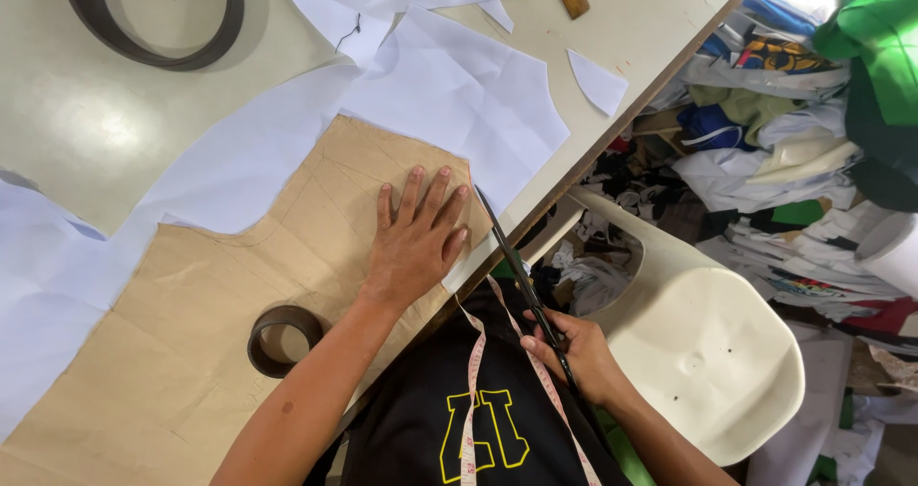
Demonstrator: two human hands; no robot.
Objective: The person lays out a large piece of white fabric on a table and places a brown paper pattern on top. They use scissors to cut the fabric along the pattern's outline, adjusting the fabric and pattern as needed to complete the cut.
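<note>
The left hand (416,237) lies flat, fingers spread, pressing on the brown paper pattern (220,324) that sits on white fabric (449,94) over the surface (86,132). Just to its right, the right hand (579,352) is closed around the handles of dark scissors (521,271), their blades pointing up along the pattern's edge beside the left fingertips. Below the left wrist a small dark tape roll (284,338) rests on the pattern. A measuring tape (473,381) hangs between the arms. Further right stands a white plastic chair (708,343).
</note>
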